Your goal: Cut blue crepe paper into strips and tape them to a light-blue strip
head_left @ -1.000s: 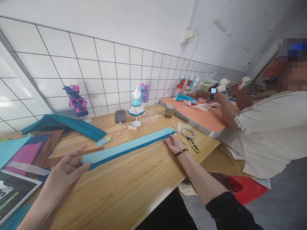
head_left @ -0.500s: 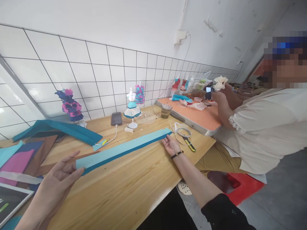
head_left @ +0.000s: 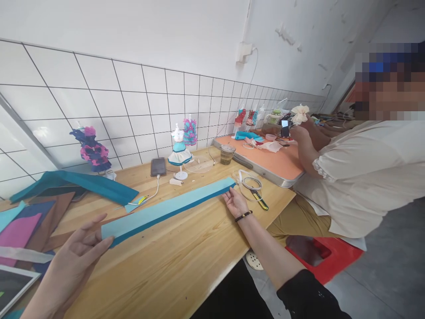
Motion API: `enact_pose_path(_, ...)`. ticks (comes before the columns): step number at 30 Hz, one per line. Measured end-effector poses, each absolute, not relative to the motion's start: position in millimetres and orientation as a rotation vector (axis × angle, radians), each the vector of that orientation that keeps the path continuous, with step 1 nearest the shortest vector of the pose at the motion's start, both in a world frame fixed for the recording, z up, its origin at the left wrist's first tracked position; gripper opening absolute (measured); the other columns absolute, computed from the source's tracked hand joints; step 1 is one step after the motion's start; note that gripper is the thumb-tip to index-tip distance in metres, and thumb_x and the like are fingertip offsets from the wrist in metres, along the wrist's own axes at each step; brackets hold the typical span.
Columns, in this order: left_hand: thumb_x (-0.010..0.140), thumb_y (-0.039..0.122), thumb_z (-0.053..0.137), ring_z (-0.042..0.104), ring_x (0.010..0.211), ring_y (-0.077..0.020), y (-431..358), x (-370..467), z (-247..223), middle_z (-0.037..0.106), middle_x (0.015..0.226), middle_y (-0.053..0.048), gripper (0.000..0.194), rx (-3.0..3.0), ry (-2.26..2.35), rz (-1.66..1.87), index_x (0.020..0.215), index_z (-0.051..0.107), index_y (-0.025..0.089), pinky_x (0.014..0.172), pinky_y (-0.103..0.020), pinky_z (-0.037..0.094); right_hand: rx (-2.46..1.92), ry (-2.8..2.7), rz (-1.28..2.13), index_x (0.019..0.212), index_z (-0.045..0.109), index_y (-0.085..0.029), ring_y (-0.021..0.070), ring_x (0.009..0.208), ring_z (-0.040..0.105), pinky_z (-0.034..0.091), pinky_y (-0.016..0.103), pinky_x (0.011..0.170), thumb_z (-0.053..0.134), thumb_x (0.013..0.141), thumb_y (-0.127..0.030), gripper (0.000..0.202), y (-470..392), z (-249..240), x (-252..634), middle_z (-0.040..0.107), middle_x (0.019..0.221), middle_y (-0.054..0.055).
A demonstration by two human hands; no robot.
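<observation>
A long two-tone strip (head_left: 172, 204), light aqua with a darker blue lower edge, stretches above the wooden table (head_left: 172, 266); it looks like folded fabric or paper. My left hand (head_left: 81, 250) pinches its near left end between thumb and fingers. At the far right end, my right hand (head_left: 235, 201) grips the corner, palm turned up, a beaded bracelet at the wrist. Just right of that hand lie a roll of tape (head_left: 252, 183) and a yellow-and-black utility knife (head_left: 260, 200). Behind the strip, a small dress form (head_left: 179, 153) wears a teal and white dress.
Teal material (head_left: 89, 184) and coloured sheets (head_left: 23, 228) lie at the left. A lidded cup (head_left: 227, 154) and a power bank (head_left: 158, 167) stand near the tiled wall. At right, a co-worker (head_left: 365, 164) sits by an orange-topped table (head_left: 265, 157), holding a cream ruffled piece (head_left: 300, 114).
The view has shifted slightly, so most things sit a little further left in it. Both hands keep hold of the strip, which stays stretched between them.
</observation>
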State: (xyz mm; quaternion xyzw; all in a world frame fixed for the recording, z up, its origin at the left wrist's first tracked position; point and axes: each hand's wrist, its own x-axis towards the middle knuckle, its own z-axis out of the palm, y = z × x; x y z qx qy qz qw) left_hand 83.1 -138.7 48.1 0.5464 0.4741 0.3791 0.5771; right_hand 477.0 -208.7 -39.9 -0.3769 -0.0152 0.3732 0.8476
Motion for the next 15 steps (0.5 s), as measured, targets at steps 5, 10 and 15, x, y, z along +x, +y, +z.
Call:
enact_pose_path(5, 0.047, 0.037, 0.080, 0.056, 0.081, -0.0150, -137, 85, 47, 0.064, 0.080, 0.005, 0.082, 1.257, 1.107, 0.876, 0.122, 0.046, 0.038, 0.071, -0.020, 0.048, -0.771, -0.011, 0.788, 0.068, 0.050, -0.019, 0.0057, 0.063, 0.063, 0.054, 0.019, 0.063, 0.046, 0.084, -0.008, 0.020, -211, -34, 475, 0.065, 0.068, -0.003)
enact_pose_path(10, 0.047, 0.042, 0.078, 0.055, 0.071, -0.0140, -130, 78, 37, 0.053, 0.063, 0.006, 0.084, 1.334, 1.116, 0.905, 0.124, 0.045, 0.034, 0.063, -0.019, 0.048, -0.756, 0.019, 0.781, 0.069, 0.053, -0.019, 0.0060, 0.062, 0.064, 0.054, 0.018, 0.063, 0.045, 0.084, -0.007, 0.021, -213, -29, 472, 0.067, 0.066, -0.003)
enact_pose_path(15, 0.046, 0.046, 0.077, 0.054, 0.069, -0.0127, -132, 80, 37, 0.055, 0.066, 0.005, 0.085, 1.411, 1.133, 0.895, 0.123, 0.045, 0.035, 0.064, -0.019, 0.048, -0.751, 0.025, 0.783, 0.069, 0.055, -0.020, 0.0070, 0.061, 0.064, 0.054, 0.018, 0.058, 0.045, 0.083, -0.007, 0.022, -215, -27, 472, 0.067, 0.063, -0.003)
